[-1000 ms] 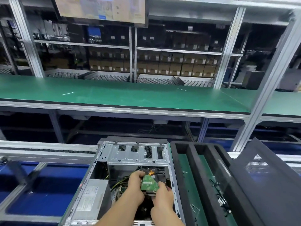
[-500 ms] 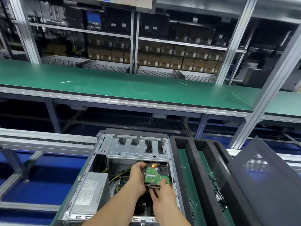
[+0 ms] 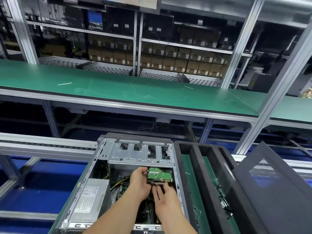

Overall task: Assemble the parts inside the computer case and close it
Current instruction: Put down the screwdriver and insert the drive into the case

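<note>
1. Head view: computer case (image 3: pixel 135 154) open, power supply (image 3: pixel 91 200) at its near left corner.
2. Left hand (image 3: pixel 140 181) grips the hard drive (image 3: pixel 159 174) near the case's far right corner; right hand (image 3: pixel 164 200), fingers straight, presses the drive's near edge.
3. Drive seemingly unseated; side panel (image 3: pixel 270 191) off, so closing remains.

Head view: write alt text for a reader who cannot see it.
A left hand grips a hard drive, green circuit board up, inside an open computer case; the right hand touches its near edge with straight fingers.

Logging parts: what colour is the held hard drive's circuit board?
Green circuit board on the hard drive, head view.
</note>
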Motion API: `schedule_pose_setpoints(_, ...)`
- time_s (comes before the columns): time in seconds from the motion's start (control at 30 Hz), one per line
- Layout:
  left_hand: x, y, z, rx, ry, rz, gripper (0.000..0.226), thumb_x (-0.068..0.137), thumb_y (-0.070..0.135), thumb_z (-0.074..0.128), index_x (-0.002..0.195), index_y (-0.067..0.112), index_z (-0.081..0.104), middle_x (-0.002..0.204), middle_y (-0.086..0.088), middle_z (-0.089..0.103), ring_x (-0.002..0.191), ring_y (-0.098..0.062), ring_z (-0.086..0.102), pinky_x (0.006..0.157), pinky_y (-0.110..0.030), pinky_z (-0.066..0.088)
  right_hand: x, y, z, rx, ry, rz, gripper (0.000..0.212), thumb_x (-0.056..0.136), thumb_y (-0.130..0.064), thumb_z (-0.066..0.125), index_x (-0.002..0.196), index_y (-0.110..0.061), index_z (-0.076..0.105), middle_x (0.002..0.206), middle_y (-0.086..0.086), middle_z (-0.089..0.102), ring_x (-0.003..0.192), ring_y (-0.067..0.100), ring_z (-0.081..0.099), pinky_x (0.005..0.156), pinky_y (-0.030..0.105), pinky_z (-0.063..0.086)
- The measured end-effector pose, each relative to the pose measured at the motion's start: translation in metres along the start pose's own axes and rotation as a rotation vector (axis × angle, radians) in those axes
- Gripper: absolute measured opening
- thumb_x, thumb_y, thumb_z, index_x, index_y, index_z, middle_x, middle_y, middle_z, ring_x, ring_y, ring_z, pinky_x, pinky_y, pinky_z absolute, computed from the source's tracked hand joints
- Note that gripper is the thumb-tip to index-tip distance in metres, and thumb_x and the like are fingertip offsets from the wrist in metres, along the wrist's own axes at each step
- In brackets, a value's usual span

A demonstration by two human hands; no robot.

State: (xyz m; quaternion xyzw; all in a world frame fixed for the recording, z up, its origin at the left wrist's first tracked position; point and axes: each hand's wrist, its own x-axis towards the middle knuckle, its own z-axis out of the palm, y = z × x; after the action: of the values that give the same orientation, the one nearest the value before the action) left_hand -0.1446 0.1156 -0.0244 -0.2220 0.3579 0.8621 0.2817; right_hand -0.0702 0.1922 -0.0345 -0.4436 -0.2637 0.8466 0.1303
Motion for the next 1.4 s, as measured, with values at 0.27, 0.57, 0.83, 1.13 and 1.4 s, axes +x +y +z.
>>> schedule_pose_setpoints(0.27, 0.008, 0.0, -0.006, -0.076, -0.118, 0.112, 0.011, 0.069, 0.006, 0.061, 0.073, -0.001, 0.07, 0.077, -0.017, 0.068, 0.079, -0.032, 0.07, 0.087, -0.045, 0.053, 0.021, -0.004, 0.017, 0.127, 0.001, 0.075, 0.041, 0.113, -0.014, 0.044, 0.153, -0.007, 0.043, 0.155, 0.022, 0.046, 0.145, 0.037, 0.046, 0.121, 0.047, 0.038)
schedule_pose_setpoints(0.57, 0.027, -0.005, -0.01, 0.089, -0.013, 0.224, 0.021, 0.097, -0.018, 0.046, 0.115, -0.01, 0.052, 0.114, -0.024, 0.061, 0.104, -0.033, 0.064, 0.082, -0.037, 0.054, 0.043, -0.006, 0.026, 0.157, -0.104, 0.118, 0.047, 0.108, -0.023, 0.056, 0.145, 0.005, 0.049, 0.152, 0.021, 0.05, 0.146, 0.032, 0.045, 0.122, 0.042, 0.037)
schedule_pose_setpoints(0.83, 0.033, -0.011, -0.017, 0.29, 0.033, 0.299, 0.018, 0.101, -0.007, 0.051, 0.118, -0.01, 0.049, 0.102, -0.022, 0.066, 0.103, -0.031, 0.068, 0.103, -0.045, 0.052, 0.039, -0.002, 0.031, 0.175, -0.181, 0.169, 0.05, 0.106, -0.034, 0.058, 0.149, -0.01, 0.05, 0.148, 0.016, 0.057, 0.143, 0.024, 0.05, 0.124, 0.037, 0.034)
schedule_pose_setpoints(1.13, 0.028, -0.013, -0.014, 0.331, 0.09, 0.311, 0.045, 0.102, -0.002, 0.052, 0.141, -0.013, 0.034, 0.109, -0.025, 0.063, 0.113, -0.032, 0.064, 0.105, -0.05, 0.05, 0.044, 0.002, 0.031, 0.174, -0.136, 0.115, 0.056, 0.107, -0.029, 0.056, 0.159, -0.021, 0.038, 0.158, 0.017, 0.046, 0.147, 0.03, 0.044, 0.124, 0.04, 0.034)
schedule_pose_setpoints(1.4, 0.023, -0.011, -0.013, 0.401, 0.099, 0.309, 0.038, 0.102, 0.002, 0.053, 0.138, -0.008, 0.043, 0.111, -0.022, 0.065, 0.108, -0.031, 0.066, 0.094, -0.044, 0.057, 0.046, 0.003, 0.029, 0.169, -0.119, 0.077, 0.063, 0.107, -0.015, 0.055, 0.164, -0.019, 0.027, 0.161, 0.02, 0.041, 0.148, 0.032, 0.043, 0.124, 0.043, 0.034)
